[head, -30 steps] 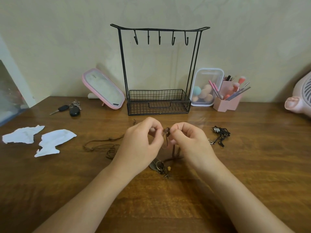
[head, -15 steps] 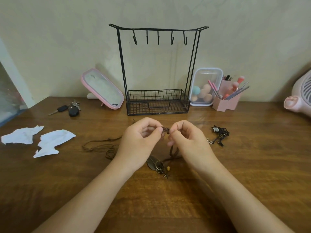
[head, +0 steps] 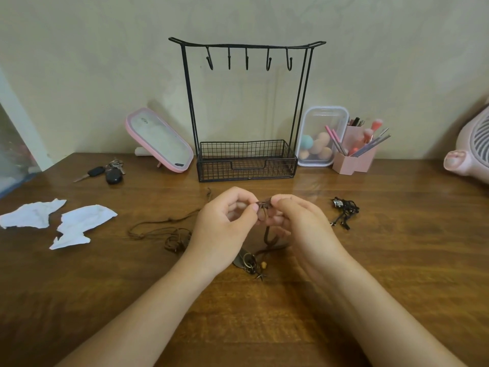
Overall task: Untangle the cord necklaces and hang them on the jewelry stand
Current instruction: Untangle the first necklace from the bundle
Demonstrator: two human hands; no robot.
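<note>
A brown cord necklace (head: 264, 207) is pinched between my left hand (head: 222, 229) and my right hand (head: 299, 226) just above the table. Its cord drops between my hands to metal pendants (head: 251, 262) lying on the wood. More brown cord (head: 161, 231) trails in loose loops to the left of my left hand. A black cord necklace (head: 344, 210) lies bunched to the right of my right hand. The black wire jewelry stand (head: 246, 46) rises behind my hands against the wall, its several hooks bare and its basket base empty.
A pink mirror (head: 161, 141) leans left of the stand, with keys (head: 108, 172) beside it. Two torn white papers (head: 79, 223) lie at the left. A clear box of sponges (head: 321, 136) and a pink brush holder (head: 356, 154) stand right of the stand. A pink fan (head: 471, 152) fills the right edge.
My two hands have risen slightly and shifted their fingertip pinch on the knot of brown cord. Nothing else on the table has moved.
</note>
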